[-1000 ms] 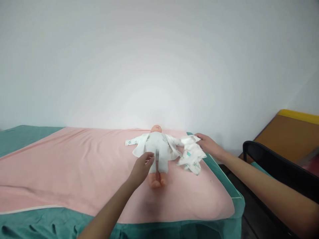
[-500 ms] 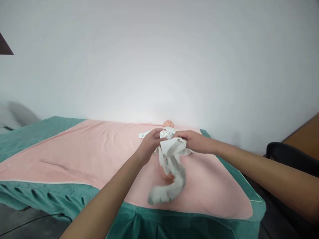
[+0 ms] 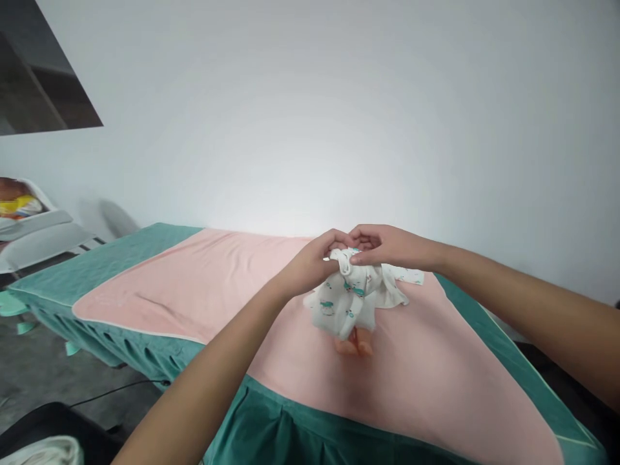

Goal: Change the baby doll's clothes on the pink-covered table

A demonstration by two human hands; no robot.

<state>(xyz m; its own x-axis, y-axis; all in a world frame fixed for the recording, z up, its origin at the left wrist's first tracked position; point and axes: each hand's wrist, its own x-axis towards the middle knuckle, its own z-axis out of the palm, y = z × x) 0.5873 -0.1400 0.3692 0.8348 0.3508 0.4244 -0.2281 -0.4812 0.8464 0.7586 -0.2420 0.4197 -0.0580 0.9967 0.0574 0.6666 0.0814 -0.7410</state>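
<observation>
A baby doll lies on the pink blanket [image 3: 232,284], with its bare legs [image 3: 356,343] toward me and its head hidden behind my hands. Above its body hangs a white baby garment [image 3: 339,307] printed with green figures. My left hand [image 3: 312,261] pinches the garment's gathered upper edge from the left. From the right, the thumb and fingers of my right hand [image 3: 387,247] close on the same bunched cloth, fingertips nearly meeting the left ones. A white printed sleeve [image 3: 411,275] lies flat on the blanket, right of the doll.
Green fabric [image 3: 290,426] covers the bed under the blanket and hangs in pleats at the front. A pale wall [image 3: 310,116] rises behind it. White furniture [image 3: 43,239] stands at the far left, and a black cable [image 3: 116,389] runs along the floor.
My view has turned left, so the doll appears farther right. My hands have come together on the garment; its swinging end now hangs over the doll with the print showing.
</observation>
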